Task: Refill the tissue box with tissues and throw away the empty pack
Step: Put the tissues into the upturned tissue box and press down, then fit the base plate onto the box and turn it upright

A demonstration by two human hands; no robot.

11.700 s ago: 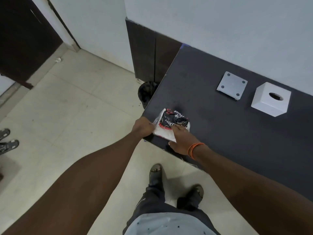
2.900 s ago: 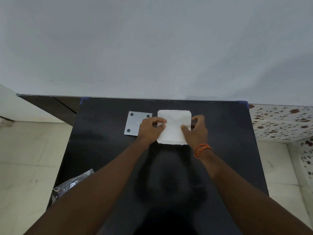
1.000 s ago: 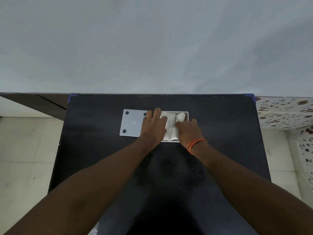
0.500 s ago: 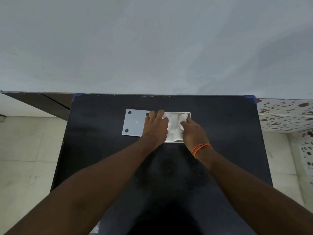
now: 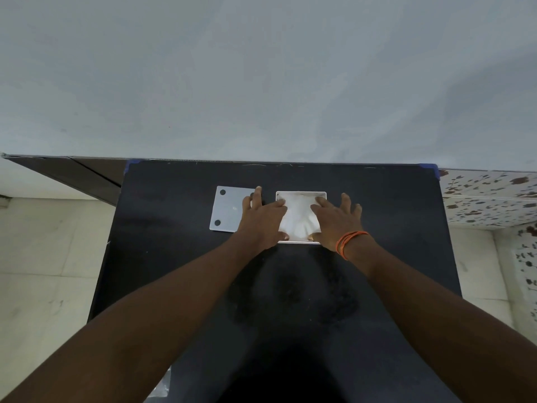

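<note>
A white tissue box lies upside down on the black table, its bottom off, with crumpled white tissues filling it. My left hand rests flat over the box's left side, fingers spread, index finger and thumb on the tissues. My right hand, with an orange wrist band, rests the same way over the right side. The box's grey bottom plate lies just left of the box, partly under my left fingers. A corner of the clear empty pack shows under my left forearm at the table's near left edge.
A pale wall rises right behind the table. Light floor tiles run along the left side. A speckled tiled surface borders the table's right side. A dark cabinet stands at the back left.
Both hands have slid apart from the middle of the box toward its sides with fingers spread. The tissues now sit lower and flatter inside the box.
</note>
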